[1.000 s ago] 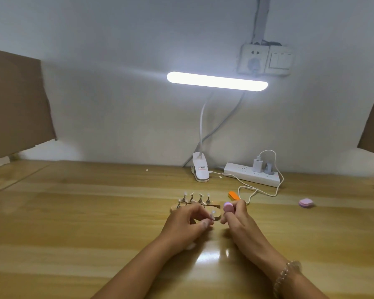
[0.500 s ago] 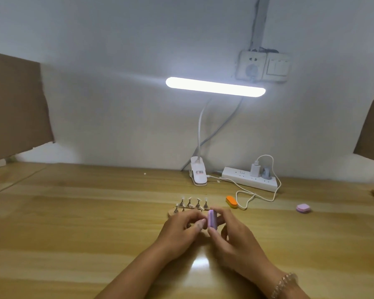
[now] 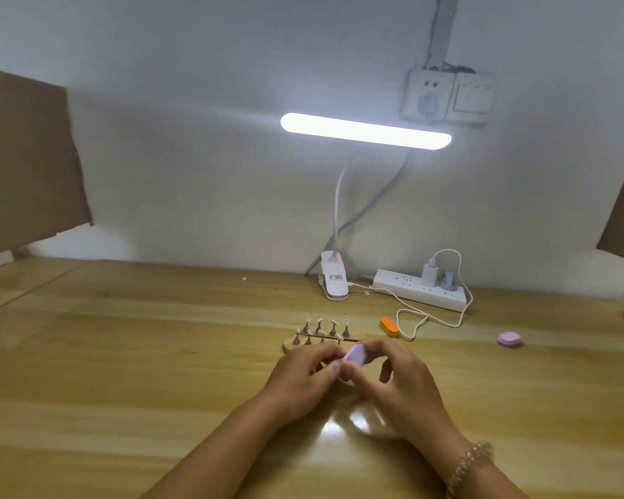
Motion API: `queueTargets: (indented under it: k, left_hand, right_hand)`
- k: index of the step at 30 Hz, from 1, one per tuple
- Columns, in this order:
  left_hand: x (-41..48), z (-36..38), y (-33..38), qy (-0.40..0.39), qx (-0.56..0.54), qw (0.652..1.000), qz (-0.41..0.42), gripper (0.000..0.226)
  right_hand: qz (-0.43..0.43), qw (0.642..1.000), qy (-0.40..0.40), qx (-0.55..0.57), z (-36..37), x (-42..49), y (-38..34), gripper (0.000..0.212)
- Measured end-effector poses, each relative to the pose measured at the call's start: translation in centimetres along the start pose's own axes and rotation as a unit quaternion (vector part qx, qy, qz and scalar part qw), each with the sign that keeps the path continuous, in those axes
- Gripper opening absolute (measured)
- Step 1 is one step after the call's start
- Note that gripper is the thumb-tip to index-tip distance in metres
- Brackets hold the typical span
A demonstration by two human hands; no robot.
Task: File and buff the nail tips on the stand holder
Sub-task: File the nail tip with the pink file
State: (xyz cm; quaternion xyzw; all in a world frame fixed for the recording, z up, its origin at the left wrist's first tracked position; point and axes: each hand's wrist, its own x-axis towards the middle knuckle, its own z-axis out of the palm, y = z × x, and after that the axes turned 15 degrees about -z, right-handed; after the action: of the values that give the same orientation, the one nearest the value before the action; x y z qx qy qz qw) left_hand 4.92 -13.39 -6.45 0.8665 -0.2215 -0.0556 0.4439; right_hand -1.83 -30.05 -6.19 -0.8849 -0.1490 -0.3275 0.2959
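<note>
A small wooden stand holder (image 3: 292, 344) lies on the desk, with several metal pegs carrying pale nail tips (image 3: 319, 323). Just in front of it, my right hand (image 3: 393, 376) pinches a small purple buffer block (image 3: 355, 354) between thumb and fingers. My left hand (image 3: 303, 376) sits against it, its fingers curled round something small that I take for a nail tip peg, mostly hidden. The two hands touch at the block. The near row of pegs is partly covered by my fingers.
An orange buffer block (image 3: 389, 326) lies right of the stand, a pink one (image 3: 509, 339) further right. A clip lamp base (image 3: 334, 279), power strip (image 3: 418, 289) and white cable (image 3: 411, 318) sit behind. Cardboard panels stand at both sides.
My right hand has brought the purple block from beside the stand to my left hand's fingertips and turned it; both hands drew slightly nearer to me.
</note>
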Motion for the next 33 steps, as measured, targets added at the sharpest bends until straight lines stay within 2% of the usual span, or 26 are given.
queueTargets:
  k: [3, 5, 7, 9, 11, 15, 19, 22, 26, 30, 31, 33]
  left_hand:
    - [0.0, 0.0, 0.0, 0.009, 0.018, 1.0, -0.004, 0.018]
    - [0.0, 0.0, 0.0, 0.015, 0.014, 1.0, -0.008, 0.022]
    - [-0.1, 0.0, 0.2, 0.012, 0.015, 1.0, -0.003, 0.018]
    - [-0.2, 0.0, 0.3, 0.01, 0.017, 1.0, 0.004, 0.015]
    - [-0.2, 0.0, 0.3, 0.011, 0.017, 1.0, 0.003, 0.016]
    - [-0.2, 0.1, 0.4, 0.015, 0.01, 1.0, 0.003, 0.016]
    - [0.0, 0.1, 0.2, 0.011, -0.004, 1.0, -0.003, 0.015]
    - [-0.2, 0.1, 0.2, 0.012, -0.017, 1.0, -0.005, 0.015]
    - [0.0, 0.2, 0.1, 0.017, -0.022, 1.0, -0.009, 0.015]
    - [-0.2, 0.4, 0.3, 0.008, -0.041, 0.999, -0.022, 0.018]
    - [-0.2, 0.4, 0.4, 0.01, -0.038, 0.999, -0.021, 0.017]
    - [-0.2, 0.4, 0.3, 0.017, -0.027, 0.999, -0.019, 0.012]
  right_hand:
    - [-0.002, 1.0, -0.002, 0.023, 0.0, 0.1, 0.1, 0.015]
    - [-0.013, 0.999, -0.022, 0.037, 0.0, 0.0, 0.1, 0.02]
    - [0.016, 0.999, -0.011, 0.042, -0.1, 0.2, 0.4, 0.022]
    - [0.02, 1.0, -0.002, -0.003, -0.1, 0.0, 0.3, 0.025]
    - [-0.013, 0.999, -0.013, -0.038, 0.0, -0.1, -0.1, 0.029]
    - [0.031, 0.999, 0.003, -0.017, -0.1, 0.3, 0.2, 0.031]
    - [-0.007, 0.999, -0.014, -0.041, 0.0, -0.1, -0.1, 0.035]
    - [0.038, 0.999, 0.007, -0.017, -0.1, 0.0, 0.3, 0.036]
    - [0.014, 1.0, -0.016, -0.018, 0.1, -0.1, 0.1, 0.032]
    - [0.104, 0.991, 0.08, 0.025, -0.8, 0.3, 1.1, 0.02]
    - [0.086, 0.992, 0.083, 0.028, -0.9, 0.2, 1.1, 0.017]
    - [0.01, 0.999, 0.04, 0.031, -0.5, -0.1, 0.1, 0.017]
